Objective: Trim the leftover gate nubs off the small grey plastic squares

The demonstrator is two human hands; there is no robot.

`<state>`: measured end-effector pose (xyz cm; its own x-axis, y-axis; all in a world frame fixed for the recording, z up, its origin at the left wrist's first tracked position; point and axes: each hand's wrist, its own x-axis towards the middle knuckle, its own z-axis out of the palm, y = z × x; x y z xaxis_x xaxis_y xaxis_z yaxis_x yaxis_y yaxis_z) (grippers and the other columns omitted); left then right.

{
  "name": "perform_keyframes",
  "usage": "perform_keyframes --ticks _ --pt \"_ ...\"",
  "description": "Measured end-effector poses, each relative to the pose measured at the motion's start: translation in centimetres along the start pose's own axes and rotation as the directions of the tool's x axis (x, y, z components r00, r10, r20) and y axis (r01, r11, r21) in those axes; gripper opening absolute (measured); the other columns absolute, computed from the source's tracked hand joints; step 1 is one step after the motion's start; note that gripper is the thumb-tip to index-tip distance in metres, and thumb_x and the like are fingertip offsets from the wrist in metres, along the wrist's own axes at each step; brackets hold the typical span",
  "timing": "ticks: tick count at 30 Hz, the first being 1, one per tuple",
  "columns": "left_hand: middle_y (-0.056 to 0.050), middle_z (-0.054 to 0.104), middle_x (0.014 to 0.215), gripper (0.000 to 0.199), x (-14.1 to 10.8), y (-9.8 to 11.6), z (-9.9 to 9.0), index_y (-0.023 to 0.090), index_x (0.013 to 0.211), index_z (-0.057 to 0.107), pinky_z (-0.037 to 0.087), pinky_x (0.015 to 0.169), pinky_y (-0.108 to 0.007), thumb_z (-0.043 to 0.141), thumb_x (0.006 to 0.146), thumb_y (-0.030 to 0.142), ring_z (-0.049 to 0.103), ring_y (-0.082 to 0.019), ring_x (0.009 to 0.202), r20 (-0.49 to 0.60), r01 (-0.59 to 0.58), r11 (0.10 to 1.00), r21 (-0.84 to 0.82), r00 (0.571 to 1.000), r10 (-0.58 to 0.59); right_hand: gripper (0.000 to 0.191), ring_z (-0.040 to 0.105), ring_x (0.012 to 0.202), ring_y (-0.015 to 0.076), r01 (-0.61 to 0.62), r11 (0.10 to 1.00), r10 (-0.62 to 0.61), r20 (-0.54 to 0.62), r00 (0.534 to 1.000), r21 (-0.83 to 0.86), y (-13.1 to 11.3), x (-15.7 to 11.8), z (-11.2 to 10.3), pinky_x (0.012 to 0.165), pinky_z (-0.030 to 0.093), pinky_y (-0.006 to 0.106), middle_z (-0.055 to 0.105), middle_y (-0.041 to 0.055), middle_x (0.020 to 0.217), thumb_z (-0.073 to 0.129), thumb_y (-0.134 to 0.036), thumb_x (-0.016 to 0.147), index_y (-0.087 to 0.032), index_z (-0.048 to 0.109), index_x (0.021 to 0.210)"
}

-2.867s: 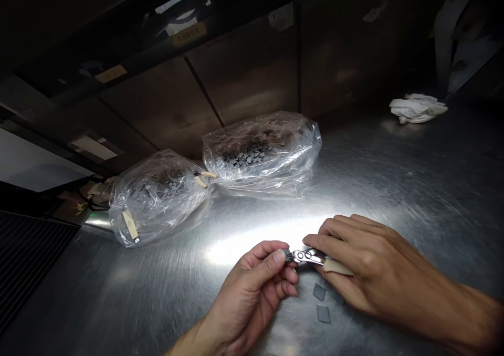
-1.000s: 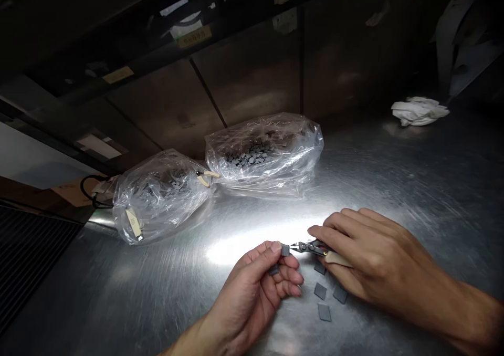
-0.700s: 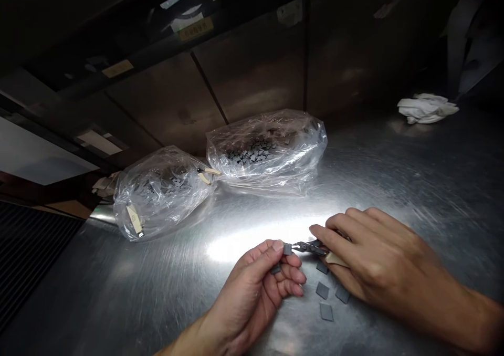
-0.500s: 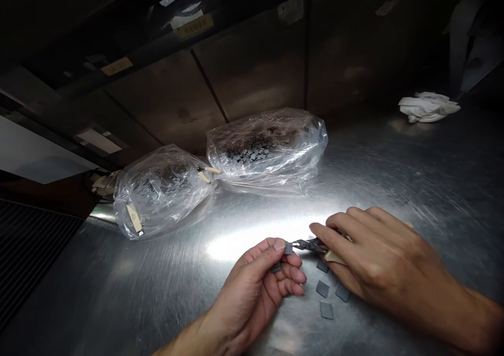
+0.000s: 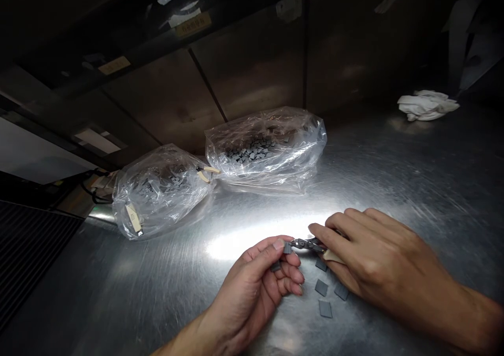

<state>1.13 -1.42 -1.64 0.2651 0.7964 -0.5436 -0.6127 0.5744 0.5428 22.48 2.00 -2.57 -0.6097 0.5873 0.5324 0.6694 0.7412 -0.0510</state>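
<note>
Dark metal nippers (image 5: pixel 305 244) are pointing just past nine o'clock, long axis running towards four, tips meeting a ridged grey chip (image 5: pixel 287 248); left hand (image 5: pixel 258 285) is pinching it, right hand (image 5: pixel 378 267) clamping the nippers. Flat square chips (image 5: pixel 325 309) are lying at five, crinkly clear bags (image 5: pixel 295 159) bulging around eleven.

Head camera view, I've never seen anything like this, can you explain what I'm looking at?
There is no machine: these are a person's two bare hands, seen from a camera worn on that person's head, looking forward and down. The left hand pinches a small grey piece, with a second grey piece lower among its fingers. The right hand holds pliers, tips at the first piece; whether they grip it I can't tell. Four grey pieces lie nearby on the metal table. Farther back are two clear bags of similar pieces and, to the right, a crumpled white cloth.
</note>
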Motion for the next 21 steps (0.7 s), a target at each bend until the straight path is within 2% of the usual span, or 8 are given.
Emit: perform_keyframes --ticks 7,21 --pt "-0.007 0.074 0.077 0.014 -0.02 0.02 0.03 0.009 0.097 0.077 0.059 0.060 -0.022 0.064 0.098 0.015 0.069 -0.012 0.061 0.001 0.002 1.000 0.014 1.000 -0.002 0.018 0.056 0.068 0.0216 -0.001 1.000 0.001 -0.001 1.000 0.012 0.08 0.01 0.04 0.067 0.031 0.038 0.060 0.0019 0.080 0.056 -0.012 0.092 -0.016 0.067 0.106" --pt "-0.006 0.073 0.076 0.012 -0.16 0.05 0.23 0.009 0.097 0.077 0.059 0.060 -0.022 0.070 0.095 0.018 0.068 -0.012 0.061 -0.001 -0.006 1.000 0.018 1.000 0.006 0.020 0.057 0.066 0.0210 0.030 0.999 -0.030 0.016 0.999 -0.014 0.15 -0.04 -0.02 0.064 0.031 0.038 0.062 0.0026 0.077 0.049 -0.011 0.096 -0.015 0.066 0.106"
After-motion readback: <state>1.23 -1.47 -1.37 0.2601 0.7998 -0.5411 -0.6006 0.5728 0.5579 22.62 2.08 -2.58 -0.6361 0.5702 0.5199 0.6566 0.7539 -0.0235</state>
